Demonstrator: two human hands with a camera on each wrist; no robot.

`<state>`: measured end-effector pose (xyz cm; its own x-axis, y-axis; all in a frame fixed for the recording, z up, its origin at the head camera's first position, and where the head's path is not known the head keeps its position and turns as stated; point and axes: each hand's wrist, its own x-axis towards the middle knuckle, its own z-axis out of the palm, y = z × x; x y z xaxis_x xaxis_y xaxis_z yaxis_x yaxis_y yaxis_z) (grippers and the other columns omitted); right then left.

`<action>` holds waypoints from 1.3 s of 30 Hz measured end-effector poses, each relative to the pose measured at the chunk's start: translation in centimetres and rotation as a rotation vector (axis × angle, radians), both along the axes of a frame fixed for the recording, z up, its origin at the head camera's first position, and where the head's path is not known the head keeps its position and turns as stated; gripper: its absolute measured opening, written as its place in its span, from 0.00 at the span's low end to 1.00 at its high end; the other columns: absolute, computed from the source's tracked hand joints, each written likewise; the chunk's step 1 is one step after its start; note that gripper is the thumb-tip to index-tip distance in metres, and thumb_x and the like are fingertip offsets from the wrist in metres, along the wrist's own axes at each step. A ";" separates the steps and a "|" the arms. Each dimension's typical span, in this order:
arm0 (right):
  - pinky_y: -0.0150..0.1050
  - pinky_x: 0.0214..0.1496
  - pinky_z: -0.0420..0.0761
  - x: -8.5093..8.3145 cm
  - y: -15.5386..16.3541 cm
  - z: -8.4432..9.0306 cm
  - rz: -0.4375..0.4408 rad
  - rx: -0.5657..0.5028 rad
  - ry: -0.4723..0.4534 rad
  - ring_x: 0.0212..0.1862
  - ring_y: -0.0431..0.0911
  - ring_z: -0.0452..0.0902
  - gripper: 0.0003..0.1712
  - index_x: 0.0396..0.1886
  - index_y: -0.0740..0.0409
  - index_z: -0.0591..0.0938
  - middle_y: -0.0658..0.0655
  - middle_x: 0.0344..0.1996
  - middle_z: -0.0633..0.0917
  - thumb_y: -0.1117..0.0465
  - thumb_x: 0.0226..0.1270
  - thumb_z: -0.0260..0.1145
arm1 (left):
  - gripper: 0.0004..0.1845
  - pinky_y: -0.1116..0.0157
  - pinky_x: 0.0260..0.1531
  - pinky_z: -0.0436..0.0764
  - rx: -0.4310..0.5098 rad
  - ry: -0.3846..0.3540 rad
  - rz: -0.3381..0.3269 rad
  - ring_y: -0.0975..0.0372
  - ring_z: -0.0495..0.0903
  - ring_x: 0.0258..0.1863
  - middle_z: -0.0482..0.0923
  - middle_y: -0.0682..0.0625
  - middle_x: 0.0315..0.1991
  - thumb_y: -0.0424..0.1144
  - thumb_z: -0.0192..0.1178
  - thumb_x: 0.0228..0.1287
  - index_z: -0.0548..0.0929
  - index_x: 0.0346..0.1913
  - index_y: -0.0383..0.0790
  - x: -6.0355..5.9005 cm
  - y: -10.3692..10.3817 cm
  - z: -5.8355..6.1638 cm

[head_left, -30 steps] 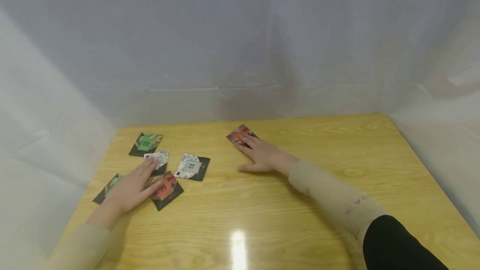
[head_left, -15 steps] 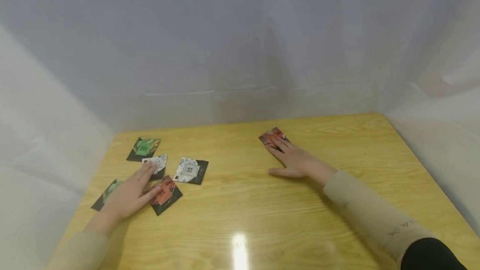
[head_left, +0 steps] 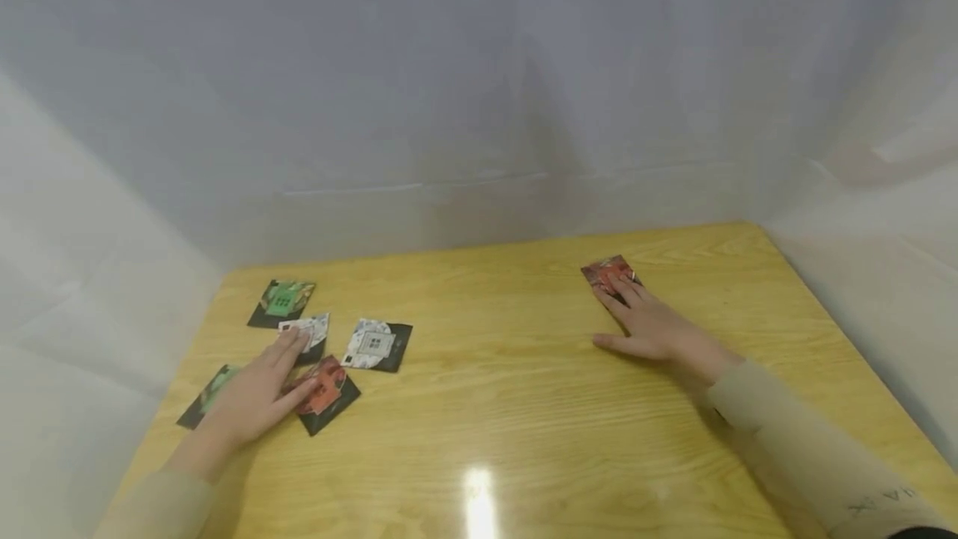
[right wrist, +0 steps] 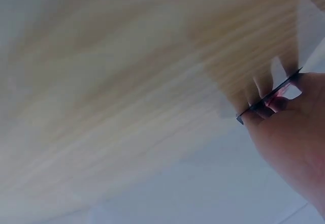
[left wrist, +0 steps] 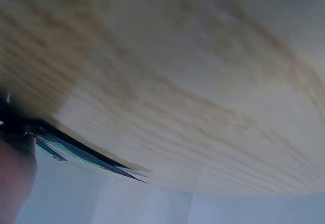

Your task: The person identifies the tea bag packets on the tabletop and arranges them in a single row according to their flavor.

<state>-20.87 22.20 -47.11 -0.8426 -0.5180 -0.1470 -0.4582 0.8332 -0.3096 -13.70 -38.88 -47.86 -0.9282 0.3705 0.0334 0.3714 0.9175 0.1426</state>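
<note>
My right hand (head_left: 647, 327) lies with extended fingers on a flat red packet (head_left: 609, 274) toward the back right of the wooden table (head_left: 479, 373). In the right wrist view the fingertips rest on that thin packet (right wrist: 269, 98). At the left, my left hand (head_left: 254, 393) is spread over several similar packets. Its fingertips touch a white-and-black packet (head_left: 318, 328), and its thumb rests on a red-and-black packet (head_left: 329, 398). A green packet (head_left: 205, 400) is partly hidden beside the left hand. The left wrist view shows packet edges (left wrist: 86, 153) near the hand.
Another green packet (head_left: 283, 302) lies at the back left. A second white-and-black packet (head_left: 377, 345) sits just right of the left hand's group. Pale sheeting (head_left: 479, 106) hangs behind the table and along both sides.
My right hand has slid the red packet rightward along the back of the table. The left hand and the packets around it have stayed in place, while the head view has shifted slightly.
</note>
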 end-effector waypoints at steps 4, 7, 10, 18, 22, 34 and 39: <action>0.78 0.79 0.58 0.5 1.6 0.0 -0.023 -0.024 0.005 0.83 0.77 0.43 0.53 0.86 0.63 0.55 0.77 0.84 0.47 0.33 0.79 0.58 | 0.44 0.33 0.68 0.75 -0.002 0.009 -0.002 0.30 0.65 0.76 0.58 0.27 0.81 0.57 0.59 0.77 0.62 0.80 0.28 0.0 -0.2 0.0; 0.80 0.76 0.59 0.6 2.8 0.0 -0.039 -0.031 0.016 0.82 0.80 0.44 0.53 0.86 0.65 0.55 0.79 0.83 0.48 0.34 0.79 0.59 | 0.44 0.33 0.69 0.74 0.000 0.000 0.000 0.30 0.64 0.76 0.58 0.27 0.81 0.57 0.58 0.77 0.62 0.81 0.28 0.0 -0.3 0.0; 0.81 0.76 0.59 0.8 4.0 0.0 -0.068 -0.033 0.002 0.81 0.80 0.43 0.54 0.86 0.65 0.55 0.79 0.83 0.49 0.33 0.78 0.59 | 0.44 0.33 0.69 0.75 -0.005 -0.005 0.002 0.30 0.64 0.76 0.58 0.27 0.81 0.57 0.59 0.77 0.62 0.81 0.28 -0.1 -0.3 0.0; 0.81 0.75 0.59 1.3 6.7 0.1 -0.115 0.005 -0.015 0.80 0.83 0.45 0.55 0.85 0.67 0.55 0.81 0.82 0.50 0.33 0.78 0.60 | 0.45 0.33 0.67 0.76 -0.017 -0.006 -0.002 0.30 0.66 0.75 0.58 0.26 0.81 0.58 0.59 0.77 0.62 0.81 0.28 -0.3 -0.5 0.1; 0.81 0.75 0.60 1.6 7.5 0.1 -0.133 0.027 -0.024 0.79 0.83 0.45 0.55 0.86 0.66 0.54 0.80 0.83 0.50 0.33 0.78 0.59 | 0.45 0.32 0.66 0.76 -0.012 -0.004 -0.001 0.30 0.66 0.75 0.58 0.26 0.81 0.58 0.59 0.77 0.62 0.81 0.27 -0.3 -0.6 0.1; 0.82 0.72 0.63 1.9 9.6 -0.2 -0.154 0.033 -0.011 0.78 0.84 0.48 0.54 0.85 0.66 0.56 0.81 0.82 0.51 0.34 0.79 0.60 | 0.44 0.31 0.64 0.77 0.009 0.011 -0.003 0.29 0.66 0.74 0.59 0.26 0.80 0.57 0.60 0.76 0.63 0.80 0.27 0.3 -1.0 -0.1; 0.83 0.72 0.61 1.9 9.6 -0.4 -0.162 0.013 -0.002 0.78 0.84 0.47 0.53 0.85 0.66 0.56 0.81 0.82 0.51 0.35 0.78 0.61 | 0.44 0.31 0.63 0.78 -0.001 -0.001 0.010 0.29 0.66 0.75 0.58 0.26 0.81 0.58 0.59 0.77 0.62 0.81 0.28 0.4 -1.1 -0.1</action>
